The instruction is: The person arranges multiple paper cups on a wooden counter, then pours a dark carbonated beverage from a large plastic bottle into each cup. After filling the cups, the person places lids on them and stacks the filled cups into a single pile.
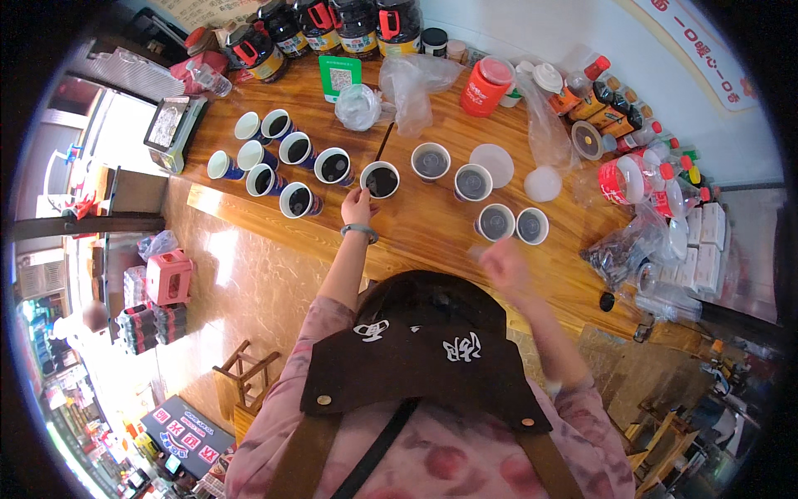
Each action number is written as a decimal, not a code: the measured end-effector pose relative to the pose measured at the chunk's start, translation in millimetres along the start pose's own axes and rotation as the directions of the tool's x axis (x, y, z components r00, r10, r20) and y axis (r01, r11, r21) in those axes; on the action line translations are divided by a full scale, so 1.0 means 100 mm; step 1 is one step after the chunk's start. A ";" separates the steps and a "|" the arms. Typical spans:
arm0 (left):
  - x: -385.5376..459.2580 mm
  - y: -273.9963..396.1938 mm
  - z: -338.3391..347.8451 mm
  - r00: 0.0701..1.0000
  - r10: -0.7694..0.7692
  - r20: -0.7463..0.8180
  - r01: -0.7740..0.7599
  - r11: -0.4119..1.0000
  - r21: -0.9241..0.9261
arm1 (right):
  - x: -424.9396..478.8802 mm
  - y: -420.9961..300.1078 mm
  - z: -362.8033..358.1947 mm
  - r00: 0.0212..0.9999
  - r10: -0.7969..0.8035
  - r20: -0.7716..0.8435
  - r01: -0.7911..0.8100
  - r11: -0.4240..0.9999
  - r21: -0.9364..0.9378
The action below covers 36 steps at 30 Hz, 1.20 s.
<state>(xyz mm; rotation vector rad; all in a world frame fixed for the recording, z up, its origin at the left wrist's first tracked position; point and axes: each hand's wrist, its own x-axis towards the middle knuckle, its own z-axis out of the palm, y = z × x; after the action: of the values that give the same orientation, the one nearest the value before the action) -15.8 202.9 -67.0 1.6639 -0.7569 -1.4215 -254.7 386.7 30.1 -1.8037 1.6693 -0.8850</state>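
My left hand [358, 208], with a bangle on its wrist, is at the near rim of a paper cup of dark liquid [381, 181]; whether it grips the cup is unclear. Left of it stand several more cups with dark contents [334, 166] and a few pale cups whose insides show no dark liquid [217, 164]. My right hand [506, 265] is blurred, just below several cups that look covered with translucent lids [495, 222]. Something small and pale is by its fingers, too blurred to name. Two translucent discs [491, 166] [542, 184] lie on the wooden counter [424, 218].
Large dark bottles with red handles [255, 53], a green stand with a printed code [341, 76], plastic bags [414, 87] and a red jar [486, 87] line the back. Sauce bottles [592, 106] and white boxes [704, 249] stand right. A wooden stool [246, 374] is on the floor.
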 end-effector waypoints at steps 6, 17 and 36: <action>-0.09 0.17 -0.05 0.976 0.185 0.115 -0.214 0.908 0.359 | -0.57 -0.26 0.51 0.803 -0.051 0.593 -0.231 0.891 0.390; -0.63 -0.06 -0.01 0.819 0.250 0.516 -0.552 0.588 0.591 | -0.25 -0.30 0.28 0.819 0.228 0.527 -0.508 0.715 0.481; -0.68 -0.49 -0.11 0.782 -0.006 0.623 0.014 1.000 -0.007 | 0.43 -0.24 1.09 0.981 0.167 0.094 -0.122 0.922 -0.366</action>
<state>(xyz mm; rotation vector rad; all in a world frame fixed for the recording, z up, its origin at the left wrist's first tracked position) -20.1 287.1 -75.2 1.1661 -1.0947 -2.0147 -155.2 340.8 -17.4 -1.8885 1.9503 -0.4113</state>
